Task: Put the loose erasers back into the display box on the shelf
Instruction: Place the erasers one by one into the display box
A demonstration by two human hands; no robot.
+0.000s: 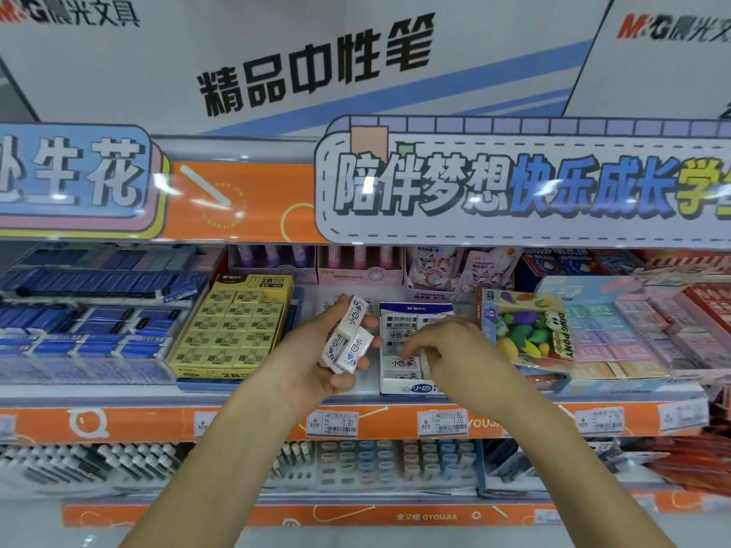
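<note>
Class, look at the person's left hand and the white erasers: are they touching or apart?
Touching. The head view shows the left hand with its fingers wrapped around several white erasers, beside the display box.

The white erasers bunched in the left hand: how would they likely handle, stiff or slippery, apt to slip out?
The erasers look like small stiff blocks in paper sleeves, so probably light and unlikely to roll. Several sit loosely stacked in the left hand at differing angles, so one could slide out if the grip eases.
</note>
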